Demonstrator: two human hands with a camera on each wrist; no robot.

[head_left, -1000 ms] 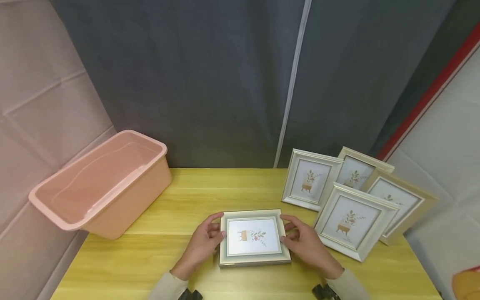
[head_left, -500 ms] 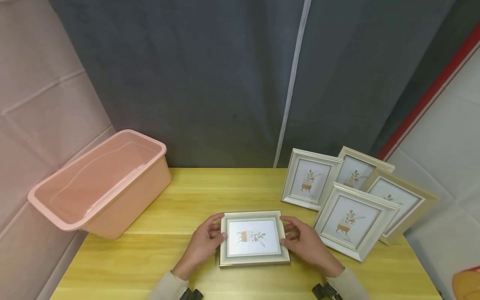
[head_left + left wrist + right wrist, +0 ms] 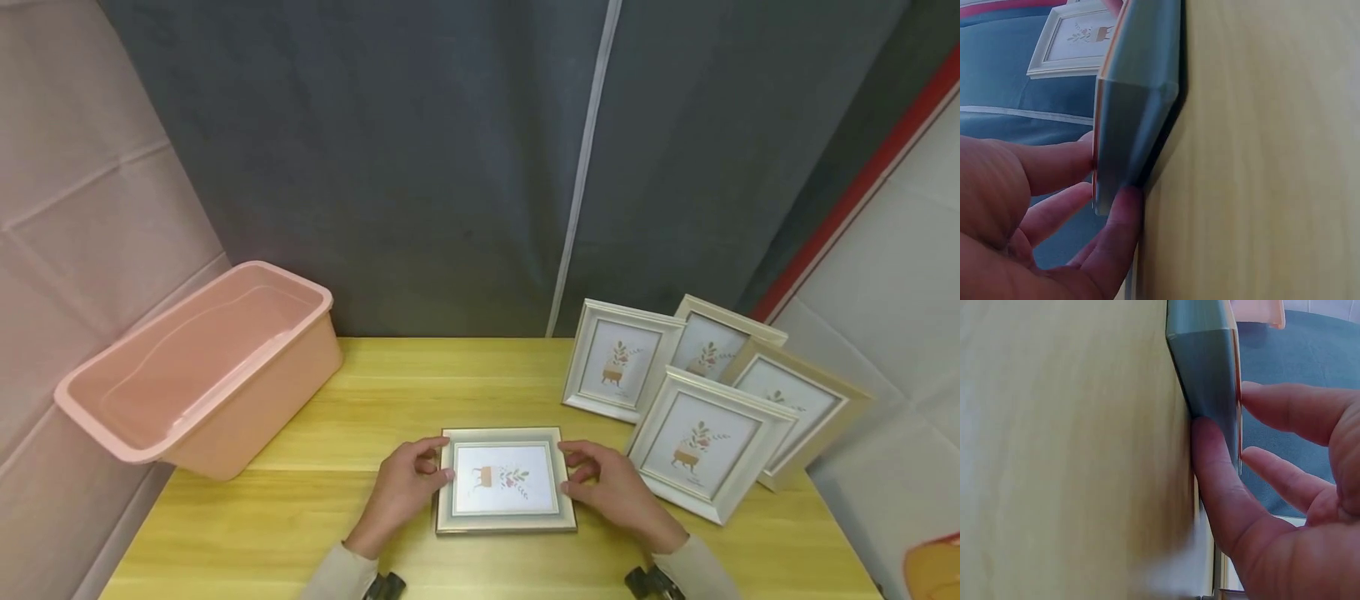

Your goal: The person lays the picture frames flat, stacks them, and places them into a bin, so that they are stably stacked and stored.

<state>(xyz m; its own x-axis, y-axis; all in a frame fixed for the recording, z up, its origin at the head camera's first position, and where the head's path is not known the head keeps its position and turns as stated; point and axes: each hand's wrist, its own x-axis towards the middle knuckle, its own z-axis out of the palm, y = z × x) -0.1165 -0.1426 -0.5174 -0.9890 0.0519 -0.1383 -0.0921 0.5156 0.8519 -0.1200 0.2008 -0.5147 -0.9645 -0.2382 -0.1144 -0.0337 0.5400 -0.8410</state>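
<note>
A silvery-cream picture frame (image 3: 506, 523) lies sideways at the front middle of the yellow wood-grain table, its plant print facing up. My left hand (image 3: 405, 492) grips the frame's left side, and my right hand (image 3: 611, 487) grips the right side. In the left wrist view, the thumb (image 3: 1124, 209) presses the frame's edge close to the tabletop, while the other fingers (image 3: 1060, 165) reach its far side. The right wrist view has a similar hold, with the thumb (image 3: 1213, 447) on the edge and fingertips (image 3: 1254, 400) at the opposite face.
Several picture frames stand grouped at the right, the nearest being a cream frame (image 3: 712, 446) close to my right hand. A pink plastic tub (image 3: 255, 400) occupies the left of the table (image 3: 300, 542). Behind the table hangs a dark grey curtain (image 3: 397, 167).
The held frame's far edge has come slightly nearer and the frame has shifted a little left. Fingertips on both hands sit slightly lower in the head view. The standing frames and tub stay put.
</note>
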